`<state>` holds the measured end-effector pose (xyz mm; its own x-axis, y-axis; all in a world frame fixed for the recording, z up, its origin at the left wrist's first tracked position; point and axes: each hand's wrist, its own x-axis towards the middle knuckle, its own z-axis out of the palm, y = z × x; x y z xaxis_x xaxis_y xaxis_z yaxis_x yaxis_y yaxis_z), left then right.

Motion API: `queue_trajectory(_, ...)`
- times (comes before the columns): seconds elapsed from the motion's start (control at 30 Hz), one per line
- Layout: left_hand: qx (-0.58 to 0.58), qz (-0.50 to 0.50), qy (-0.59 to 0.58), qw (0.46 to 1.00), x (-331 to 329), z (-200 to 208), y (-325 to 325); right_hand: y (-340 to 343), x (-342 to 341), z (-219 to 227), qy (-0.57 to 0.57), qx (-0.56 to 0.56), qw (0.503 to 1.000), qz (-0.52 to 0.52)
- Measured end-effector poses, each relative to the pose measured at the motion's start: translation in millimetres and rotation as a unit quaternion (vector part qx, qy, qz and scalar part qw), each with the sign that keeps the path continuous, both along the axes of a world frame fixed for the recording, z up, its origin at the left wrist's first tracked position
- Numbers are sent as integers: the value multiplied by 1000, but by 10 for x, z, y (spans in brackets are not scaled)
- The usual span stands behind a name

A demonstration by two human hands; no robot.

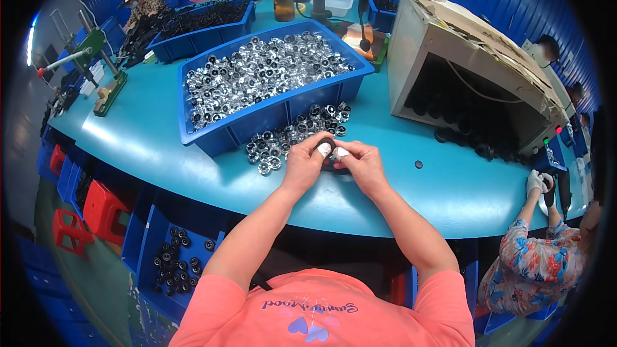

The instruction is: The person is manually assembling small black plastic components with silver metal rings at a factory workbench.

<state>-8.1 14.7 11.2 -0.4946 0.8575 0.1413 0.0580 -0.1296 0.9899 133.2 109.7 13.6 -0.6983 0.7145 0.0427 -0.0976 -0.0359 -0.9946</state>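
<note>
Bright, cool, fairly even light fills a scene taken through a fisheye lens. A white strip lamp (pixel 31 45) glows at far left, and a broad pale glare lies on the left part of the turquoise worktop (pixel 385 135). Clear wheels (pixel 263 71) sparkle with tiny highlights, while the inside of the pale box (pixel 409 42) sinks into deep shadow. The left hand (pixel 304 162) and right hand (pixel 366 166) look reasonably sharp; the dark ring (pixel 326 142) shows little detail. Distant areas soften, straight edges bow, and black swallows the corners.
</note>
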Motion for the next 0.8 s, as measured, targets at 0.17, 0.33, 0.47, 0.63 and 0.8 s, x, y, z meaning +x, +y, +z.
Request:
queue_trajectory(0.17,-19,-87,-17,996,26,72,-95,131,24,-1,32,-108,993,33)
queue_trajectory(0.33,-7,-62,46,997,49,-5,-74,90,-23,5,9,-102,995,22)
queue_trajectory(0.47,5,-71,77,994,84,-28,-70,87,-21,9,-14,-84,996,11)
queue_trajectory(0.63,5,-64,120,991,106,-55,-59,139,-18,-117,-27,-33,999,4)
queue_trajectory(0.8,13,-64,56,996,127,100,-85,163,28,16,54,-150,986,39)
